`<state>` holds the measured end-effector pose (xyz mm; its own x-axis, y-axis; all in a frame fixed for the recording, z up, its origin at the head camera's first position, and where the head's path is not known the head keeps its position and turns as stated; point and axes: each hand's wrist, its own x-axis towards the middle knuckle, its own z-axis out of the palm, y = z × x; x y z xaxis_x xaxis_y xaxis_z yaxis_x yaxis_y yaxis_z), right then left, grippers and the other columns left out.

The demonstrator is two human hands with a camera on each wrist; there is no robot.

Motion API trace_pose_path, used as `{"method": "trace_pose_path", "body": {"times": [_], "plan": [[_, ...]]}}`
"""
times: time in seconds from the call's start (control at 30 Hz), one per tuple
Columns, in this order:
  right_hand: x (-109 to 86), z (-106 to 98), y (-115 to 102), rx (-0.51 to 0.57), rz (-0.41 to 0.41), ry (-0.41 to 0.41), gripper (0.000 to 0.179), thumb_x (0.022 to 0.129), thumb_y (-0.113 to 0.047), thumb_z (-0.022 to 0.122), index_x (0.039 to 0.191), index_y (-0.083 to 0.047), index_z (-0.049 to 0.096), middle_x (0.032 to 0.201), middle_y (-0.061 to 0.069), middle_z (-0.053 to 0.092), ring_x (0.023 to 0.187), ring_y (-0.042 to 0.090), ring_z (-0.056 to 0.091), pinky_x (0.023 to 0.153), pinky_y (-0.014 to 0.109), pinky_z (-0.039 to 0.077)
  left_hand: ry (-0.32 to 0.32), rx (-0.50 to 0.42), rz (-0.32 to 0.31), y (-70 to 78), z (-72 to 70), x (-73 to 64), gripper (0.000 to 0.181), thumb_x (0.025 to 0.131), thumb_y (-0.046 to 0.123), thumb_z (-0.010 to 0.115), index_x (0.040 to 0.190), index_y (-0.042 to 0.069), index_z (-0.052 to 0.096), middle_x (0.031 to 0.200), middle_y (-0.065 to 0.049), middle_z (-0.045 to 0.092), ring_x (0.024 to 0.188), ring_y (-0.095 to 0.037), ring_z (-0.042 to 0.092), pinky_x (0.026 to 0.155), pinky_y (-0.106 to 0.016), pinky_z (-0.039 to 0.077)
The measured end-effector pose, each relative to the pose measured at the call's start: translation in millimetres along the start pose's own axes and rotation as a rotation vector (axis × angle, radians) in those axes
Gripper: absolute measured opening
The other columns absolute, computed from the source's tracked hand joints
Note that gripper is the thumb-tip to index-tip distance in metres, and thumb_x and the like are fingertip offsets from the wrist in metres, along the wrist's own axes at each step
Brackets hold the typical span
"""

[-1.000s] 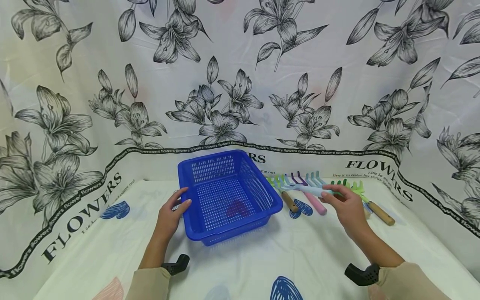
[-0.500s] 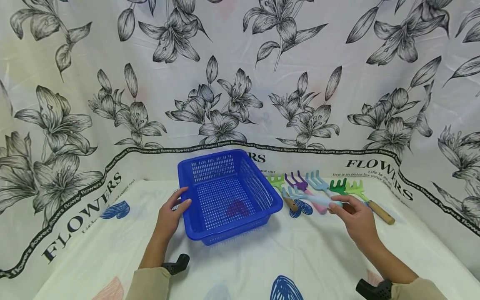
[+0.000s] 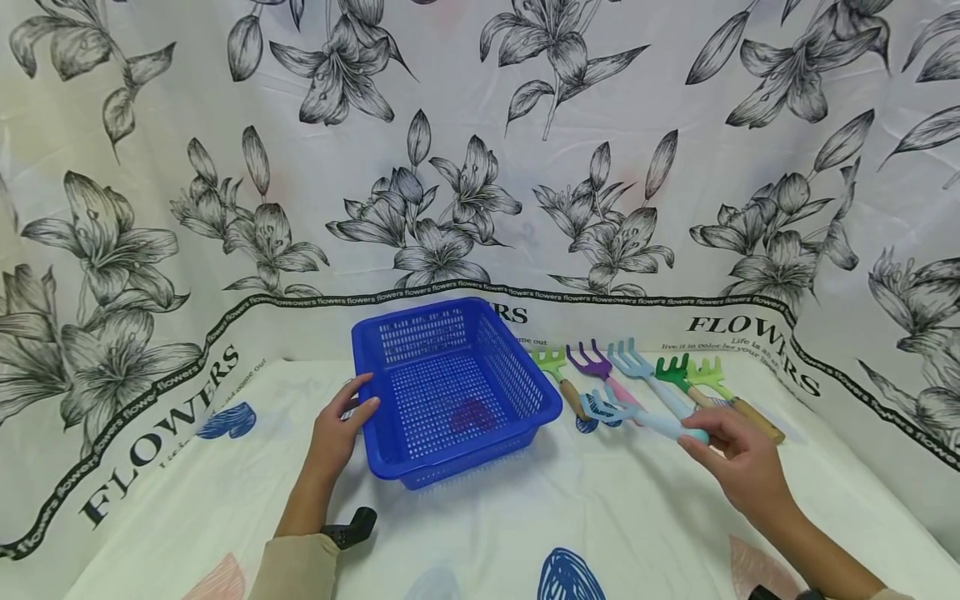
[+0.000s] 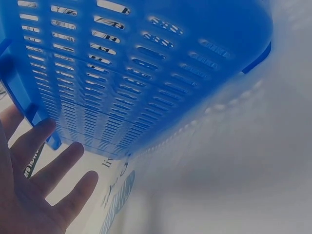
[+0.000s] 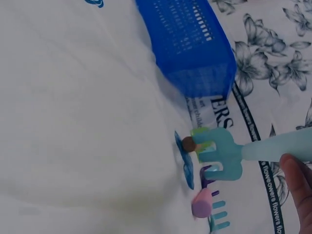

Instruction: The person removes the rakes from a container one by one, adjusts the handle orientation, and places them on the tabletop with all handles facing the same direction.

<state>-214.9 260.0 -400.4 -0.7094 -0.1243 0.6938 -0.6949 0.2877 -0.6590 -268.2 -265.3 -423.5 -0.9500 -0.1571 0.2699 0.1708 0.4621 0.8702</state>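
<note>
A light blue hand rake (image 3: 663,423) is pinched by its handle between the thumb and fingers of my right hand (image 3: 750,467). Its tines point left, and it is held above the table in front of a row of other rakes. In the right wrist view the rake head (image 5: 226,155) shows broad tines. My left hand (image 3: 333,437) is at the left rim of a blue plastic basket (image 3: 453,468), thumb and index finger touching the rim. The left wrist view shows the other fingers (image 4: 58,168) spread and fairly straight beside the basket's perforated wall.
Several hand rakes lie behind the right hand: light green with wooden handle (image 3: 572,398), purple and pink (image 3: 621,392), light blue (image 3: 666,395), dark green (image 3: 675,372) and lime green (image 3: 708,377). A white patterned cloth (image 3: 480,542) covers the table; a floral curtain (image 3: 517,208) hangs behind.
My right hand has moved right and nearer to me, carrying the light blue hand rake away from the basket and uncovering the rakes behind. My left hand and the basket have stayed in place.
</note>
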Motion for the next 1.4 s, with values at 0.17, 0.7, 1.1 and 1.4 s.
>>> {"method": "trace_pose_path", "body": {"times": [0.17, 0.7, 1.1, 1.4], "plan": [[-9.0, -2, -2, 0.042, -0.010, -0.027, 0.028, 0.074, 0.029, 0.064, 0.096, 0.011, 0.063, 0.096, 0.011, 0.061, 0.084, 0.008, 0.059, 0.072, 0.016, 0.052, 0.009, -0.005, 0.003, 2.0, -1.5, -1.1, 0.052, 0.098, 0.038, 0.056, 0.145, 0.019, 0.045, 0.153, -0.014, 0.034, 0.133, -0.041, 0.038, 0.103, -0.062, 0.034], [-27.8, -7, 15, 0.167, 0.476, -0.537, 0.011, 0.091, -0.003, 0.065, 0.099, -0.002, 0.058, 0.093, 0.002, 0.061, 0.077, 0.010, 0.061, 0.067, 0.026, 0.052, 0.010, -0.007, -0.004, 0.8, -0.9, 0.2, 0.054, 0.098, 0.038, 0.056, 0.146, 0.021, 0.043, 0.155, -0.012, 0.033, 0.134, -0.040, 0.037, 0.103, -0.062, 0.034], [-22.1, 5, 23, 0.157, 0.688, -0.639, 0.023, 0.089, -0.010, 0.069, 0.101, 0.002, 0.054, 0.089, 0.010, 0.057, 0.071, 0.017, 0.058, 0.060, 0.030, 0.052, 0.008, -0.001, -0.006, 0.5, 0.9, 0.3, 0.056, 0.097, 0.043, 0.056, 0.147, 0.021, 0.043, 0.155, -0.012, 0.032, 0.135, -0.040, 0.037, 0.103, -0.062, 0.034], [-17.1, 13, 22, 0.089, 0.696, -0.651, 0.024, 0.088, -0.011, 0.070, 0.101, 0.001, 0.054, 0.085, 0.007, 0.056, 0.065, 0.017, 0.056, 0.053, 0.028, 0.049, 0.006, 0.000, -0.006, -1.0, 0.7, 0.6, 0.055, 0.097, 0.041, 0.056, 0.146, 0.021, 0.043, 0.155, -0.012, 0.032, 0.135, -0.040, 0.037, 0.104, -0.061, 0.033]]}}
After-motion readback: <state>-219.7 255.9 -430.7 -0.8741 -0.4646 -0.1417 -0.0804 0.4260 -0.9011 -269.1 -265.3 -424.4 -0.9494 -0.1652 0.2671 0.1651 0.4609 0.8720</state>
